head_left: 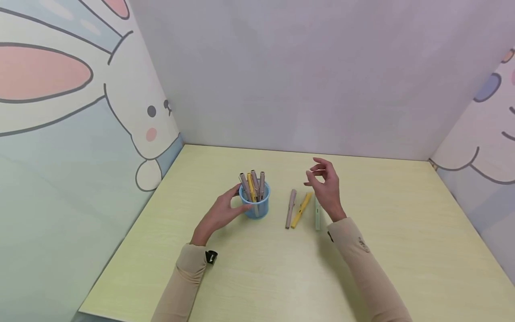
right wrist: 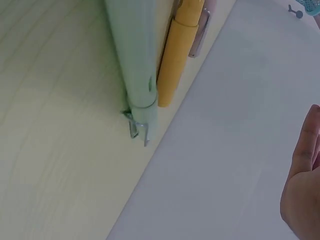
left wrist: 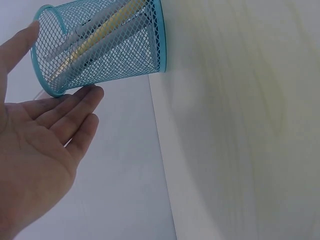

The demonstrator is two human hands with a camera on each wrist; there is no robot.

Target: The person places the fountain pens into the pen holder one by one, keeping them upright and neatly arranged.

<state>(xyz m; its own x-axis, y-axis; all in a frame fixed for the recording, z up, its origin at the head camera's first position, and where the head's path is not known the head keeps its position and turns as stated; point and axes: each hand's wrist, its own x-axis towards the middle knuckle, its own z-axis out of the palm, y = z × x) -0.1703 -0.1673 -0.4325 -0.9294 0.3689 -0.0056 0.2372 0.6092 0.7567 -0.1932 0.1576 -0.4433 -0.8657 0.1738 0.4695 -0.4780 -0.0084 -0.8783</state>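
A blue mesh pen cup [head_left: 263, 209] stands on the table with several grey pens [head_left: 262, 181] and a yellow pen [head_left: 250, 182] upright in it. My left hand [head_left: 221, 211] holds the cup by its upper part, thumb at the near rim and fingers round the far side; the left wrist view also shows the mesh cup [left wrist: 115, 65] between thumb and fingers. My right hand [head_left: 327, 190] hovers with bent fingers and nothing in them. Below it lies a pale green pen [head_left: 318, 219]. Left of that are a yellow pen [head_left: 301, 211] and a greyish-mauve pen [head_left: 290, 210].
The pale yellow wooden table [head_left: 249, 277] meets a plain light wall [head_left: 281, 80] at the back. Side walls with cartoon animals [head_left: 128, 103] stand left and right. Beige sleeves [head_left: 362, 264] cover both forearms.
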